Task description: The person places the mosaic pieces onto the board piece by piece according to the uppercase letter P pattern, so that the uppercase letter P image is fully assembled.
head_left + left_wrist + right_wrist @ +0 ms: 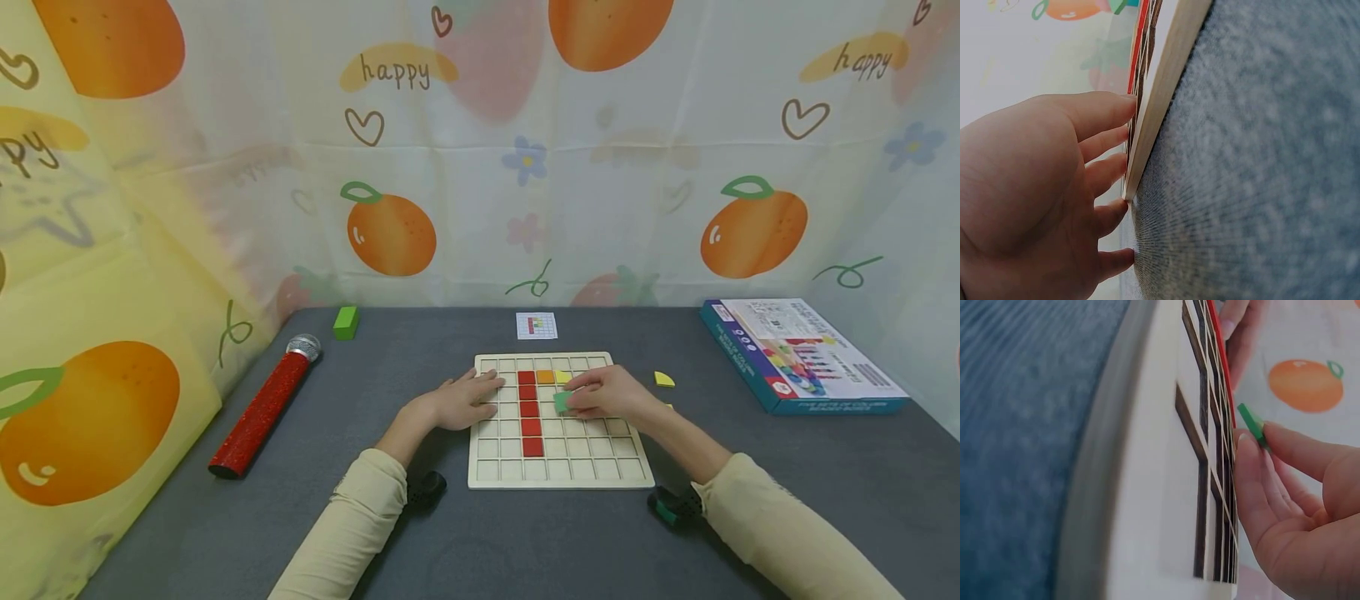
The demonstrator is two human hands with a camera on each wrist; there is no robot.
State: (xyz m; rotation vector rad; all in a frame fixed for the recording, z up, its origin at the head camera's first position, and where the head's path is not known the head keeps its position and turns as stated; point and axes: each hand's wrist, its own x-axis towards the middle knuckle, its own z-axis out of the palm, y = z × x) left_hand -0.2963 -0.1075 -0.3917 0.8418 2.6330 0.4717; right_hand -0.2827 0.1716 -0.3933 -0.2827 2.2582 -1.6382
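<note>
A cream gridded board (487, 472) lies on the dark grey table. One column of its cells holds several red square tiles (531, 427). Right of the top red tile sit an orange tile (545, 377) and a yellow tile (562, 377). Between thumb and fingers, my right hand (611, 392) pinches a small green tile (1252, 425), tilted close over the grid just below the yellow one. My left hand (459, 402) rests at the board's upper left edge, its fingers extended across the rim, as the left wrist view also shows.
Yellow quarter-round pieces (663, 379) lie right of the board. Behind it is a small printed pattern card (536, 326). A boxed game (810, 358) lies at the back right. On the left are a red glittery microphone (262, 412) and a green block (346, 322). A printed curtain (465, 208) hangs behind.
</note>
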